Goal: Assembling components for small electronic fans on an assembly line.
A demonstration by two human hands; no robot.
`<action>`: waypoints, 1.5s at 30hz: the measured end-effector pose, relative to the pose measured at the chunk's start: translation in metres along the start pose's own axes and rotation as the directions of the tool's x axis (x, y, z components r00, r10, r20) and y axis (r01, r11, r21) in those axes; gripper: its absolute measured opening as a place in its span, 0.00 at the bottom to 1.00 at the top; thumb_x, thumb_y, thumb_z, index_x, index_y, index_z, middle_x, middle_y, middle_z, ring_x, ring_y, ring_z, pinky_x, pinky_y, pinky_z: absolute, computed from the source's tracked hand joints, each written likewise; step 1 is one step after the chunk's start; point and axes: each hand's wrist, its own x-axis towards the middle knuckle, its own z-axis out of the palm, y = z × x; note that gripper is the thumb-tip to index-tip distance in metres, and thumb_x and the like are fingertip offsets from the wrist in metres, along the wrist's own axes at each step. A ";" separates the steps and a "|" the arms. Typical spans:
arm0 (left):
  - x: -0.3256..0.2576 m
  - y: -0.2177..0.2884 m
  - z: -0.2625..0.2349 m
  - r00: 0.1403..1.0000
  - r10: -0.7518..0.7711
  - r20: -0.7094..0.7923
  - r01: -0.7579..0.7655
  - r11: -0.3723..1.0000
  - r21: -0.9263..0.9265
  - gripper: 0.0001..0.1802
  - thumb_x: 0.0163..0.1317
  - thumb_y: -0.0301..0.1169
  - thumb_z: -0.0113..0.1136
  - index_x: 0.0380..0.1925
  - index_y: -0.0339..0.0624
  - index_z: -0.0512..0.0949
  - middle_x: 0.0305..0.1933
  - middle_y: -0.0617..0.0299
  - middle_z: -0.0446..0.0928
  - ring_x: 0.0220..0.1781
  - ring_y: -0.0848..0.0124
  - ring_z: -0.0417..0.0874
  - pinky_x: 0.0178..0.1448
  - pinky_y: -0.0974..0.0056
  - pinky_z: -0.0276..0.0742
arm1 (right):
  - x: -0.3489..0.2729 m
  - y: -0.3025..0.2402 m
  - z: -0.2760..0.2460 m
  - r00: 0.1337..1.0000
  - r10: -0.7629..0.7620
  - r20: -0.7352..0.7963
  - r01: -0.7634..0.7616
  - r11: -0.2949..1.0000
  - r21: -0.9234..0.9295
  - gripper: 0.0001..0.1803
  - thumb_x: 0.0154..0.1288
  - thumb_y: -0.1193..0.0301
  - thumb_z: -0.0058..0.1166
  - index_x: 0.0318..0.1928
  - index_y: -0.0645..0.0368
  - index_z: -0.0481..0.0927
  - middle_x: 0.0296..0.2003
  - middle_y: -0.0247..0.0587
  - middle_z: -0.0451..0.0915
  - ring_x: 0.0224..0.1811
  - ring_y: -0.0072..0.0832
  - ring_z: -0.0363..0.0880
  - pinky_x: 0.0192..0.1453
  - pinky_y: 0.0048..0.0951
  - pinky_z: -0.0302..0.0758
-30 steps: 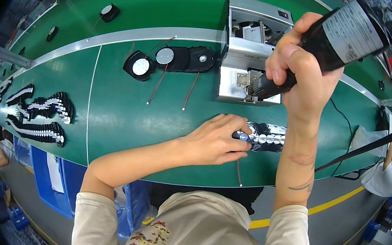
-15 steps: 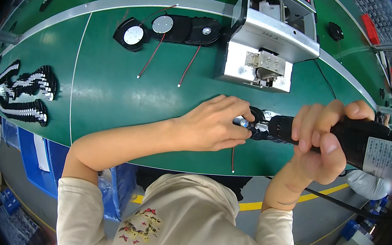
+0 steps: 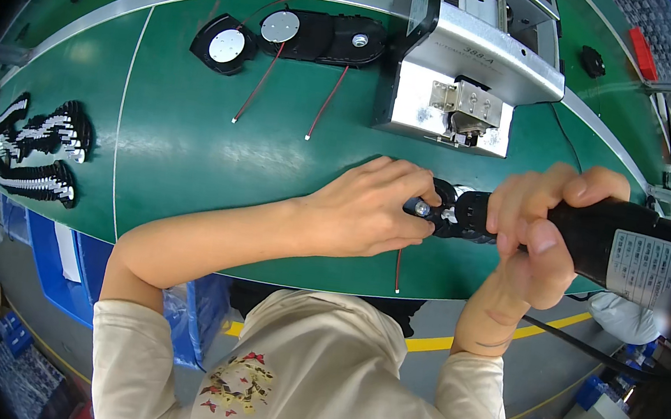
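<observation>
Black-and-silver assembly [image 3: 448, 214] is lying on the green table [image 3: 207, 170], front right of centre, mostly hidden between the two hands. Head view: left hand [image 3: 377, 206] is steadying its left end — grip half-curled, thumb and fingers closing around that end, a small dark cylinder [image 3: 421, 208] showing between them. Right hand [image 3: 540, 233] is gripping a black power driver [image 3: 589, 234], fingers wrapping fully round the body, nose pointing left over the assembly. Whether the tip is touching a screw, can't tell; the nose is hiding it. Red wire [image 3: 399, 270] is hanging below the left hand, toward the near edge. Silver machine [image 3: 485, 61] is standing behind; a long black speaker part [image 3: 326, 39] is lying to its left.

Doing this well, as I judge it: the left grip should be pinning the part flat, fingertips staying clear of the bit. The driver looks low and slanted — the right hand should be lining it up with the screw's axis before pressing. Light, steady pressure should be helping against slipping. Wire should be staying out from under.
</observation>
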 end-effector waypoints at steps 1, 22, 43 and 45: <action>0.001 0.000 -0.001 1.000 -0.005 0.001 0.005 1.000 -0.002 0.10 0.47 0.31 0.70 0.32 0.48 0.84 0.44 0.59 0.74 0.56 0.56 0.75 0.53 0.55 0.73 | -0.001 0.000 0.001 1.000 0.021 -0.021 -0.021 1.000 0.011 0.20 0.56 0.75 0.56 0.45 0.58 0.61 0.21 0.34 0.65 0.14 0.22 0.65 0.23 0.27 0.68; -0.005 -0.001 -0.017 0.994 -0.014 0.110 0.011 1.000 0.022 0.14 0.46 0.26 0.67 0.36 0.49 0.81 0.49 0.59 0.72 0.57 0.56 0.74 0.55 0.53 0.75 | 0.061 -0.010 0.003 0.981 -0.179 -0.076 0.189 0.972 0.143 0.22 0.56 0.73 0.47 0.54 0.56 0.68 0.22 0.32 0.61 0.18 0.20 0.60 0.26 0.28 0.63; -0.014 -0.007 -0.016 1.000 -0.001 0.013 0.001 0.999 0.037 0.09 0.49 0.29 0.65 0.33 0.48 0.84 0.48 0.60 0.73 0.55 0.57 0.75 0.53 0.55 0.76 | -0.004 -0.007 0.009 0.998 -0.058 0.008 0.055 0.985 0.165 0.24 0.53 0.79 0.51 0.52 0.60 0.62 0.17 0.35 0.64 0.11 0.26 0.66 0.18 0.31 0.69; -0.014 -0.007 -0.016 1.000 -0.005 0.018 0.005 0.999 0.038 0.08 0.49 0.29 0.65 0.32 0.48 0.84 0.48 0.60 0.73 0.55 0.57 0.75 0.54 0.55 0.76 | -0.008 -0.007 0.009 0.999 -0.043 0.016 0.040 0.985 0.166 0.22 0.54 0.79 0.52 0.50 0.59 0.62 0.17 0.36 0.65 0.11 0.26 0.66 0.18 0.30 0.69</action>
